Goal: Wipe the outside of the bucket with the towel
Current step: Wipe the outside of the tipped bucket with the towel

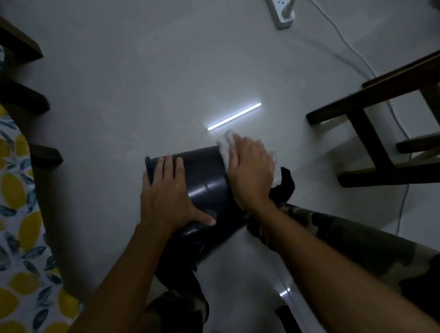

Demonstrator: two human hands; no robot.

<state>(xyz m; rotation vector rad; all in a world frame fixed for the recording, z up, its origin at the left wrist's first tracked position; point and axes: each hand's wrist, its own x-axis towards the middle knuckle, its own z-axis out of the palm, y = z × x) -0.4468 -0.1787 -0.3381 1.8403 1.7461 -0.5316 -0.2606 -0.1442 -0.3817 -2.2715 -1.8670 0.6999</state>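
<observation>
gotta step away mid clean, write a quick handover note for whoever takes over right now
Left hand: flat on the side of the dark bucket, steadying it; not closed around anything.
Right hand: pressing the white towel against the bucket's right end, palm down.
Bucket: tipped on its side, above the tiled floor, between the person's knees.
Done: wiping is under way at that end; how much is already clean cannot be told in this dim light.
Left: wipe the rest of the outside, turning the bucket to reach the hidden side.
</observation>
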